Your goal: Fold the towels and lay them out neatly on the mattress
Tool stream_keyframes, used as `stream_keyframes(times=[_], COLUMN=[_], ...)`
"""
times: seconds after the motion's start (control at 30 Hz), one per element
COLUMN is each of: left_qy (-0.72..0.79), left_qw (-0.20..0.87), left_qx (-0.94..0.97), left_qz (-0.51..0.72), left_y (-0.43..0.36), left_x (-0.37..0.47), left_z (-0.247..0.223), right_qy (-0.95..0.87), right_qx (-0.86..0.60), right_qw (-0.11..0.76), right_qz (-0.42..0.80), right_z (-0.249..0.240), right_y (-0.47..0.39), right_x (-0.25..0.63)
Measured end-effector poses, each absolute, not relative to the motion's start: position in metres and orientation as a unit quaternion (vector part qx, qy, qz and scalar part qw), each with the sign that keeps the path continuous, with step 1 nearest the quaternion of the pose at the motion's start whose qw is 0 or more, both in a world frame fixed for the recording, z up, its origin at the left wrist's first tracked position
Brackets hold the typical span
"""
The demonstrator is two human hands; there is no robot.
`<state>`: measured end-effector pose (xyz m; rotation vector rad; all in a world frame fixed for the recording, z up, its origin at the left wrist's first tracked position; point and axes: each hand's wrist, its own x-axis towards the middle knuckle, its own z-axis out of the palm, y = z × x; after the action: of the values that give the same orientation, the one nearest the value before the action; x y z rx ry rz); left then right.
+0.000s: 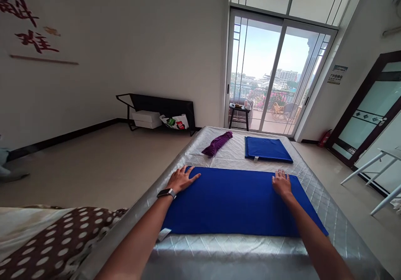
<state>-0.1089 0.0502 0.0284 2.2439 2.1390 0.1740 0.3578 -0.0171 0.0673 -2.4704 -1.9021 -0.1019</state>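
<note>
A blue cloth (232, 205), spread as a wide flat rectangle, lies on the silver quilted mattress (326, 196). My left hand (181, 180) rests flat near its far left corner, fingers spread, with a watch on the wrist. Near the far right corner, my right hand (281, 182) presses down on the cloth with its fingers stretched out. A white tag (164, 234) sticks out at the near left corner. Beyond lies a second blue cloth (267, 148), folded into a smaller rectangle, and left of it a bunched purple cloth (218, 143).
Brown polka-dot bedding (62, 242) is at the lower left. By the wall stands a black rack (159, 102) with a white box (146, 119) and a bag (174, 122). Sliding glass doors (278, 75) are at the back; white-legged furniture (372, 171) stands on the right.
</note>
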Motion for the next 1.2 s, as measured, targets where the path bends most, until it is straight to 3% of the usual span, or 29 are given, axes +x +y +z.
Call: stream_keyframes(times=[0.2, 0.37, 0.53, 0.9, 1.2], left_qy=[0.686, 0.683, 0.685, 0.696, 0.688], left_qw=[-0.002, -0.011, -0.01, -0.017, -0.058], left_qx=[0.722, 0.723, 0.722, 0.708, 0.715], left_qz=[0.097, 0.103, 0.102, 0.121, 0.111], left_y=[0.053, 0.054, 0.056, 0.075, 0.056], left_x=[-0.11, -0.113, -0.113, -0.121, -0.114], left_z=[0.014, 0.011, 0.009, -0.014, 0.011], right_qy=[-0.754, -0.777, -0.743, -0.571, -0.566], right_qx=[-0.648, -0.612, -0.657, -0.82, -0.823], right_qw=[0.078, 0.074, 0.054, 0.011, 0.026], right_qz=[0.069, 0.129, 0.12, 0.044, 0.039], right_z=[0.053, 0.046, 0.048, 0.037, 0.039], right_y=[-0.009, -0.006, -0.01, -0.024, -0.029], right_x=[0.219, 0.182, 0.234, 0.435, 0.443])
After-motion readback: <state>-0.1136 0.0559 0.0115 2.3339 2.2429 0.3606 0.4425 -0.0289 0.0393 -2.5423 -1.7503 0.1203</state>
